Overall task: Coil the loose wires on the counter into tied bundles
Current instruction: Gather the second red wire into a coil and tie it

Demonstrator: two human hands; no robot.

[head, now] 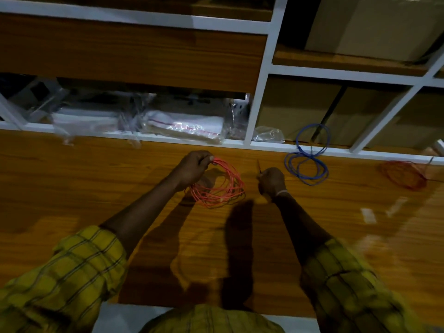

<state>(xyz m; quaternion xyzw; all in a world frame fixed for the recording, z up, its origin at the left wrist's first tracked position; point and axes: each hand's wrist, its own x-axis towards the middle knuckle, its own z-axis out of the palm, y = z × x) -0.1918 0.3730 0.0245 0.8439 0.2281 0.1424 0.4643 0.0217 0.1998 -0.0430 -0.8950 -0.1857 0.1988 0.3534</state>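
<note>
A coil of orange-red wire (222, 186) hangs just above the wooden counter (96, 179), several loops wide. My left hand (193, 168) grips the coil at its top edge. To the right, my right hand (271, 180) is closed and pinches a thin wire end (259, 165) that sticks up from the fist. A blue wire (308, 159) lies in loose loops at the counter's back edge, partly reaching into a shelf. A darker red wire coil (404, 175) lies at the far right of the counter.
White-framed shelves (259, 92) rise behind the counter. Clear plastic bags (182, 126) fill the lower left shelf, and a small bag (269, 134) sits to their right. Cardboard boxes (300, 109) stand in the right compartments. The counter's near edge (192, 306) runs by my body.
</note>
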